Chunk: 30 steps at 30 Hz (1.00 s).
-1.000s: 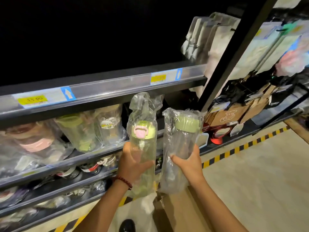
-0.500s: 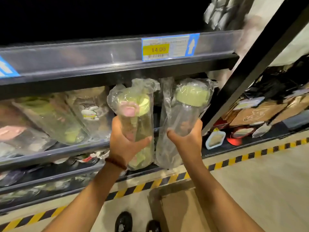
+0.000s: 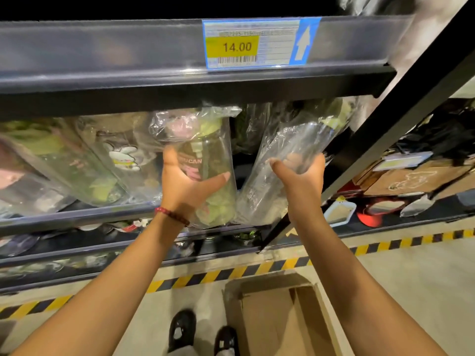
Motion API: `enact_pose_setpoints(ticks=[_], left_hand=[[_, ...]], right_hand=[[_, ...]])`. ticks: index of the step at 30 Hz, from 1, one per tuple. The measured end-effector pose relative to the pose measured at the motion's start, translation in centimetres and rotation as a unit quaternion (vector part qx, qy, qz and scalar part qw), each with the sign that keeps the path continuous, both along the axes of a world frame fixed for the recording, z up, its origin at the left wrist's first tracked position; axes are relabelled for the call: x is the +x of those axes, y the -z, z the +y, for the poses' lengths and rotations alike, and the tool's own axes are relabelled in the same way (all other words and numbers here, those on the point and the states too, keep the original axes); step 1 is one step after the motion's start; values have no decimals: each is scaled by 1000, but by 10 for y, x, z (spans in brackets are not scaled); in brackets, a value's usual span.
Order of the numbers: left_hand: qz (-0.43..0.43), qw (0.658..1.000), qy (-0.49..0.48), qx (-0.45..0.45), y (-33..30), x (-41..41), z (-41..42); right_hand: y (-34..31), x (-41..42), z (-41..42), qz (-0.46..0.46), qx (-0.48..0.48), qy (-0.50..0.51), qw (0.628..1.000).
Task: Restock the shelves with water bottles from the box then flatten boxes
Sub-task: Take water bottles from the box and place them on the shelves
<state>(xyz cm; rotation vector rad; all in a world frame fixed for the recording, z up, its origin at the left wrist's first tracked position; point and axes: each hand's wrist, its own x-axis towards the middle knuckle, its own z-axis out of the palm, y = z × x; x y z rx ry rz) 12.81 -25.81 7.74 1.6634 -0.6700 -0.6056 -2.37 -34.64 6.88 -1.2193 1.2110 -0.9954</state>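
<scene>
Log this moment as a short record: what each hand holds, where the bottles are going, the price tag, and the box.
left hand: grip around a bagged bottle with green and pink lid
right hand: grip around a bagged clear bottle with green lid, tilted right
destination: shelf under the tagged rail, bagged bottles already on its left part
price tag: 14.00, arrow pointing up
box: cardboard, open, on the floor by the feet; no bottles visible in it

Two bagged bottles [image 3: 213, 173] [image 3: 288, 160] tilted into shelf [image 3: 77, 214].

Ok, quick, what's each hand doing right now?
Left hand: closed around the bagged bottle with pink lettering.
Right hand: closed around the clear bagged bottle.
</scene>
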Motion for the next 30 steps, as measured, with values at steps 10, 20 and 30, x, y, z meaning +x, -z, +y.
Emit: enact_pose_setpoints(ticks=[10, 20, 30], left_hand=[[-52, 998, -4, 21, -19, 3, -19], [-22, 999, -2, 39, -8, 7, -38], [-51, 995, -33, 79, 16, 16, -30]], right_hand=[[-9, 7, -18, 13, -22, 8, 1000], [-5, 17, -19, -2, -22, 43, 999], [4, 24, -20, -74, 7, 72, 995]])
